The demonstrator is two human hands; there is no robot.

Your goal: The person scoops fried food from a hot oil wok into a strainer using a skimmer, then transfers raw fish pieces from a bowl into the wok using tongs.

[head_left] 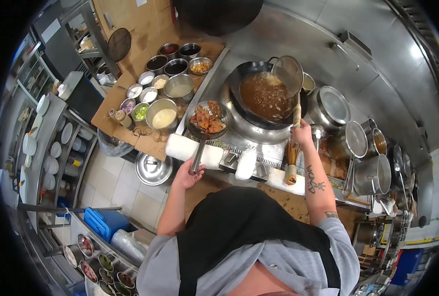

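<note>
My left hand (186,175) is closed at the handle end of a perforated ladle (198,154). Browned fried pieces (209,120) lie in the ladle's round bowl, left of the wok. My right hand (302,134) grips the wrapped handle of a wire mesh strainer (287,75). The strainer's round head is over the back right rim of a black wok (236,86). Brown, bubbling liquid (266,96) with small bits in it fills much of the wok. Just below my right hand is a bamboo wok brush (291,170).
Metal containers of sauces, powders and chopped ingredients (161,114) crowd the left counter. White folded cloths (180,147) line the stove's front edge. Pots and strainers (372,175) stand on the right. A lidded pot (153,168) is low at left; dish shelves (56,148) lie beyond.
</note>
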